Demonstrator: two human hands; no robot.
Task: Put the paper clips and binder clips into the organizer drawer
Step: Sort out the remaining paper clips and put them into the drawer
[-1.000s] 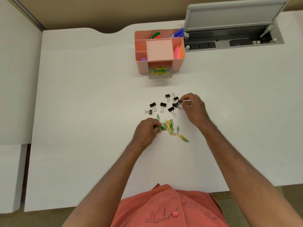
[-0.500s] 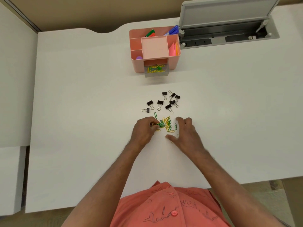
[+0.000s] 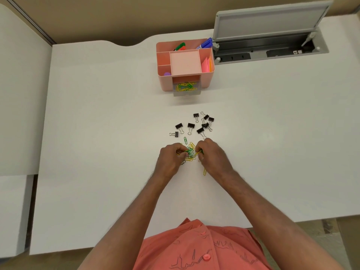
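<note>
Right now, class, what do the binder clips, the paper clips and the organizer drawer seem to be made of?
Binder clips: probably metal, matte black bodies with thin silvery wire handles.
Paper clips: likely coated wire, given the glossy green and yellow.
Organizer drawer: seemingly clear plastic, since the clips inside show through its wall.

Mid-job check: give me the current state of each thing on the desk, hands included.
Organizer drawer: pulled open, some paper clips inside.
Paper clip pile: on desk between both hands.
Binder clips: scattered loose on desk, untouched.
Left hand: fingers closed on clips at pile's edge.
Right hand: fingers pinching clips at pile.
Desk cable hatch: lid raised.
</note>
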